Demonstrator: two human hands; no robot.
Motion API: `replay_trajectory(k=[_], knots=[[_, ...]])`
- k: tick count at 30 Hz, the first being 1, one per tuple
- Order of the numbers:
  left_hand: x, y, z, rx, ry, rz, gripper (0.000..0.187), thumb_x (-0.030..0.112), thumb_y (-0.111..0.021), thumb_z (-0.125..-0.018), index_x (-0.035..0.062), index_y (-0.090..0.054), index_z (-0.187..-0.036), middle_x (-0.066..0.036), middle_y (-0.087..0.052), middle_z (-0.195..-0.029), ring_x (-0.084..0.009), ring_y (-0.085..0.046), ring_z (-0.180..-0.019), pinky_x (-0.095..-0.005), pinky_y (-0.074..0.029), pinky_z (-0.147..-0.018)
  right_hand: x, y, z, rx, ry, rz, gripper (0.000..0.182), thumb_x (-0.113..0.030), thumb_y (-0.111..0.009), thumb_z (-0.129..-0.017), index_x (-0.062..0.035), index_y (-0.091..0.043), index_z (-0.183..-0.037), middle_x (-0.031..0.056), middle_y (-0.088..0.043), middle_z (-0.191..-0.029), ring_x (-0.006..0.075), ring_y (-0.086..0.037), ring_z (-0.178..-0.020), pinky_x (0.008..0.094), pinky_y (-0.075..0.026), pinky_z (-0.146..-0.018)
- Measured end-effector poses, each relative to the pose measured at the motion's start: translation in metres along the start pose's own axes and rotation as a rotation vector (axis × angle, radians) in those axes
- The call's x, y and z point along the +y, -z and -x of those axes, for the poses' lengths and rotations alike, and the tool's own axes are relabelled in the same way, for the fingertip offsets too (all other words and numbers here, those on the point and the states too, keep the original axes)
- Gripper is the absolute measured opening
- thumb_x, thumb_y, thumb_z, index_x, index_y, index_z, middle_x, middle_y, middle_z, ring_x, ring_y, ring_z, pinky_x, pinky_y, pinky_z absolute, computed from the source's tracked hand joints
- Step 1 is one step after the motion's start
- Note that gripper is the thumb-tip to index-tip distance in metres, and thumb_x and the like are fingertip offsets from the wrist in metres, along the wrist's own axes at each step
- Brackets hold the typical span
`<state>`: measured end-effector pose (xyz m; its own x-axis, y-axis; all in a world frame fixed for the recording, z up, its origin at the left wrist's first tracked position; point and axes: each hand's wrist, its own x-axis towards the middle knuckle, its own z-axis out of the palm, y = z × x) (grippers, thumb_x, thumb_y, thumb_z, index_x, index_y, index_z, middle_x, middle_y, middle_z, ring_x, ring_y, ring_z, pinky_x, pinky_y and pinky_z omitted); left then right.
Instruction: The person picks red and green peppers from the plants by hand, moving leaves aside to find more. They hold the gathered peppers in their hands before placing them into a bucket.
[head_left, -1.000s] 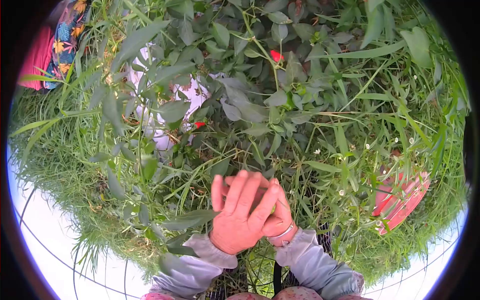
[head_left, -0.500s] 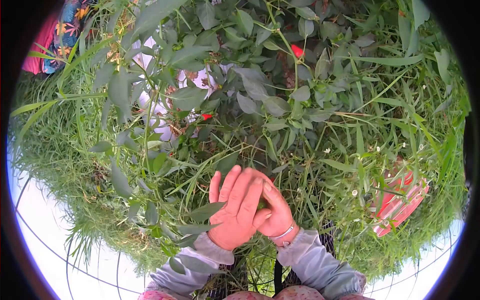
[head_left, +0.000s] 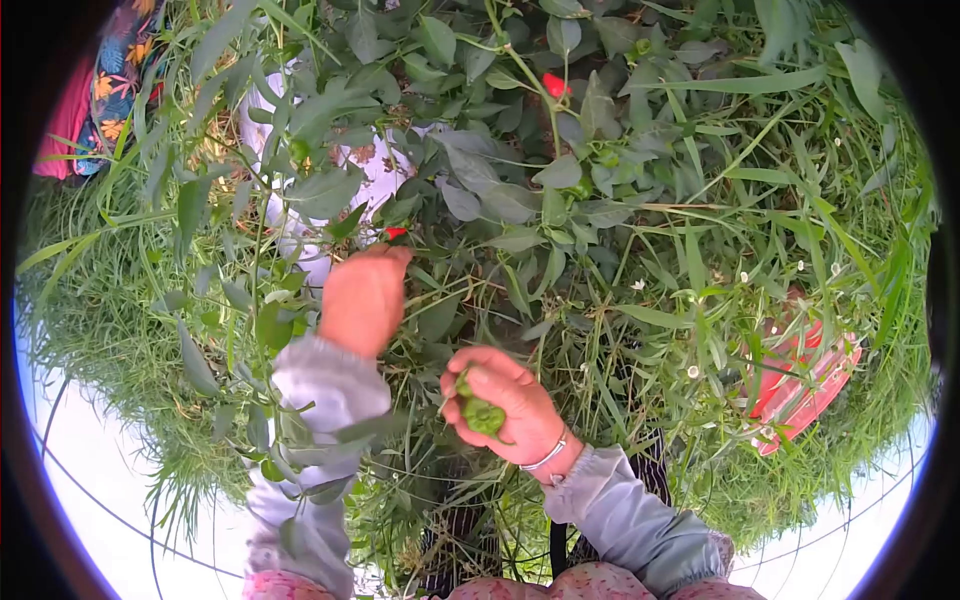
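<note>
- Right hand point(head_left: 515, 400): palm up, fingers curled round green peppers point(head_left: 485, 415). Exact count unclear, fingers cover part of the bunch. Forearm comes in from near right; bracelet point(head_left: 545, 455) at wrist.
- Left hand point(head_left: 365, 300): farther out and left, back of hand up, arm stretched away from the body. Blurred, fingertips mostly hidden; can't tell if closed or gripping.
- Red pepper point(head_left: 396, 232): just beyond the left fingertips; can't confirm contact.
- Second red pepper point(head_left: 556, 85): far side, on a stem, well apart from both hands.
- White sheet point(head_left: 375, 175): behind foliage, far left of centre, only patches showing.
- Red container point(head_left: 810, 390): in grass at right, partly screened by blades, contents unreadable.
- Patterned fabric point(head_left: 120, 80): far left, cut off by the lens edge.
</note>
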<state>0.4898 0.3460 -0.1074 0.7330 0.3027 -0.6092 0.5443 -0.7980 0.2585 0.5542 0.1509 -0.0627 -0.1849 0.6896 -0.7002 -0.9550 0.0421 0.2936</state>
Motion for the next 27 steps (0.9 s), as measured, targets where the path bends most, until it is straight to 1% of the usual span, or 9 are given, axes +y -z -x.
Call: replay_trajectory(k=[2,5,8,14,17,20,23,26,27], knots=[[-0.013,-0.012,-0.024,-0.559,0.033,-0.364,0.018,0.004,-0.055,-0.073,0.0043,-0.065,-0.088,-0.013,-0.065,-0.087,-0.0277,-0.063,-0.084,-0.0370,-0.050,-0.070,-0.003,0.000,0.001,-0.078,-0.050,0.070,0.021,-0.018,-0.055,-0.089,-0.0071,-0.053,-0.107,0.0057,-0.057,-0.088,0.0149,-0.058,-0.073,0.0216,-0.039,-0.043],[-0.027,-0.050,-0.013,-0.385,-0.034,-0.683,0.019,0.008,-0.057,-0.073,0.0070,-0.067,-0.089,-0.010,-0.066,-0.087,-0.0248,-0.064,-0.084,-0.0354,-0.051,-0.071,-0.003,-0.003,0.004,-0.137,-0.095,0.165,0.022,-0.018,-0.056,-0.089,-0.0069,-0.053,-0.108,0.0044,-0.056,-0.088,0.0129,-0.058,-0.073,0.0195,-0.038,-0.041],[-0.031,-0.048,-0.024,-0.757,0.051,-0.617,0.023,0.012,-0.053,-0.080,0.0113,-0.068,-0.098,-0.006,-0.064,-0.107,-0.0202,-0.062,-0.097,-0.0332,-0.051,-0.069,-0.005,-0.007,0.005,-0.093,-0.096,0.199,0.023,-0.018,-0.057,-0.088,-0.0070,-0.053,-0.108,0.0038,-0.057,-0.088,0.0117,-0.058,-0.073,0.0187,-0.037,-0.041],[-0.045,-0.048,-0.013,-0.688,0.154,-0.642,0.023,0.014,-0.054,-0.082,0.0110,-0.067,-0.100,-0.004,-0.065,-0.102,-0.0223,-0.063,-0.094,-0.0351,-0.052,-0.069,-0.001,-0.006,0.004,-0.055,-0.091,0.231,0.023,-0.020,-0.058,-0.088,-0.0076,-0.055,-0.107,0.0028,-0.058,-0.088,0.0093,-0.058,-0.073,0.0186,-0.038,-0.042],[-0.050,-0.041,-0.002,-0.566,0.065,-0.602,0.019,0.016,-0.055,-0.083,0.0080,-0.064,-0.097,-0.007,-0.066,-0.093,-0.0233,-0.065,-0.085,-0.0367,-0.052,-0.065,0.001,-0.006,0.005,-0.036,-0.111,0.307,0.023,-0.022,-0.059,-0.087,-0.0093,-0.055,-0.106,0.0018,-0.058,-0.089,0.0077,-0.057,-0.073,0.0181,-0.038,-0.043],[-0.035,-0.007,0.022,-0.295,0.109,-0.206,0.021,0.013,-0.058,-0.080,0.0052,-0.057,-0.099,-0.014,-0.064,-0.090,-0.0304,-0.064,-0.076,-0.0406,-0.049,-0.063,0.004,-0.007,0.004,-0.011,-0.153,0.396,0.023,-0.024,-0.061,-0.086,-0.0120,-0.056,-0.105,-0.0009,-0.059,-0.086,0.0045,-0.055,-0.072,0.0174,-0.037,-0.044],[-0.024,0.001,0.060,-0.063,0.291,0.061,0.016,0.014,-0.059,-0.083,0.0028,-0.054,-0.092,-0.010,-0.064,-0.082,-0.0253,-0.063,-0.065,-0.0394,-0.045,-0.056,0.003,-0.015,0.005,0.006,-0.212,0.522,0.022,-0.026,-0.062,-0.085,-0.0137,-0.057,-0.103,-0.0037,-0.059,-0.080,0.0021,-0.054,-0.070,0.0167,-0.036,-0.044],[-0.031,0.009,0.090,0.025,0.479,0.669,0.018,0.015,-0.061,-0.084,0.0022,-0.053,-0.094,-0.006,-0.060,-0.079,-0.0177,-0.058,-0.066,-0.0330,-0.042,-0.056,0.003,-0.019,0.005,-0.032,-0.222,0.599,0.021,-0.027,-0.062,-0.085,-0.0144,-0.058,-0.101,-0.0056,-0.059,-0.076,0.0007,-0.053,-0.067,0.0165,-0.035,-0.043],[-0.031,0.008,0.100,0.131,0.383,0.870,0.021,0.017,-0.062,-0.085,0.0013,-0.053,-0.094,-0.004,-0.057,-0.083,-0.0142,-0.054,-0.073,-0.0269,-0.041,-0.063,0.008,-0.016,0.004,-0.030,-0.215,0.611,0.019,-0.026,-0.062,-0.085,-0.0147,-0.058,-0.099,-0.0057,-0.058,-0.076,0.0006,-0.052,-0.065,0.0165,-0.035,-0.042]])
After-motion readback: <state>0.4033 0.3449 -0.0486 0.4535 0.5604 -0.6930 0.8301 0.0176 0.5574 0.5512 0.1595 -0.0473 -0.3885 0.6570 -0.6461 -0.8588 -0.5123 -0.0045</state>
